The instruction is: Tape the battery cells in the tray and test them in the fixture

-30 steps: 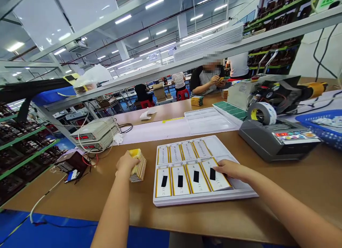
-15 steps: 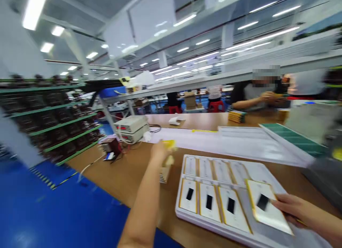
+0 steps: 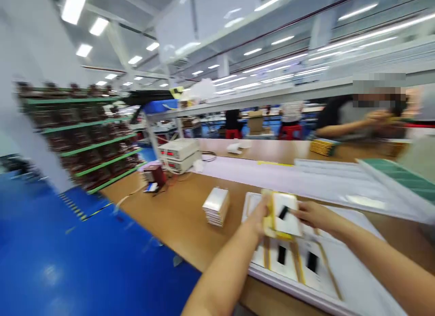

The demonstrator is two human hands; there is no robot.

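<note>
Over the white tray (image 3: 360, 279), my left hand (image 3: 258, 214) is closed on a yellow-edged piece, blurred by motion. My right hand (image 3: 311, 215) pinches the right side of a white panel (image 3: 287, 216) with yellow edges and a black rectangle on it. The panel is against the piece in my left hand, and they partly overlap. Beneath them, similar white panels with black rectangles, such as one panel (image 3: 311, 264), lie in the tray's compartments. A stack of white panels (image 3: 216, 206) stands on the brown table to the left of the tray.
Two stacked instruments (image 3: 180, 155) with red displays and a dark red box (image 3: 154, 176) with wires sit at the table's back left. A green-lined tray (image 3: 396, 175) is at the right. Across the table, a person (image 3: 367, 121) works near a yellow-edged stack (image 3: 322, 147).
My left hand has moved right from the stack to the tray, carrying a yellow-edged piece. My right hand has brought its panel left and up to it. The camera view has shifted left.
</note>
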